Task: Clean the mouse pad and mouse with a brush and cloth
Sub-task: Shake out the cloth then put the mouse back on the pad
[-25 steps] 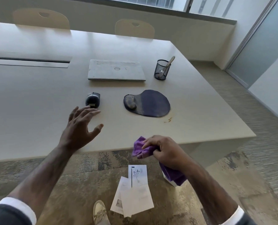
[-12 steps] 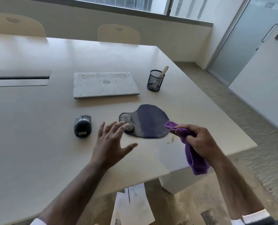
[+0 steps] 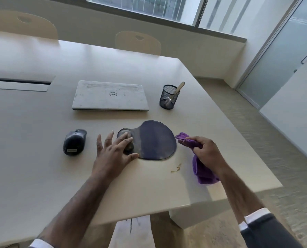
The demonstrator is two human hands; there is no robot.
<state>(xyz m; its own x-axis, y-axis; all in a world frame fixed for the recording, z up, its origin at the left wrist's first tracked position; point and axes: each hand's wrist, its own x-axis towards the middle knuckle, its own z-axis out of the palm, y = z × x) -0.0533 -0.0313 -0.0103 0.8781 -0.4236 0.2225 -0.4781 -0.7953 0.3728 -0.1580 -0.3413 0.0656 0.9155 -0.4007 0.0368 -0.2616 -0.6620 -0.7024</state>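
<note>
Now the fingers [image 3: 121, 139] of your left hand [image 3: 113, 153] are spread wide, tips on the wrist rest of the mouse pad [image 3: 154, 140]; your right hand [image 3: 208, 153] grips the purple cloth [image 3: 203, 173] just beside the pad's right edge. The mouse [image 3: 74, 142] sits on the table [image 3: 41, 167], left of the pad.

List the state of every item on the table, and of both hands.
laptop: closed.
mouse: on the table, untouched.
mouse pad: flat on the table.
mesh cup: upright, wooden handle sticking out.
cloth: bunched.
left hand: spread, fingertips on the mouse pad.
right hand: grips the cloth.
</note>
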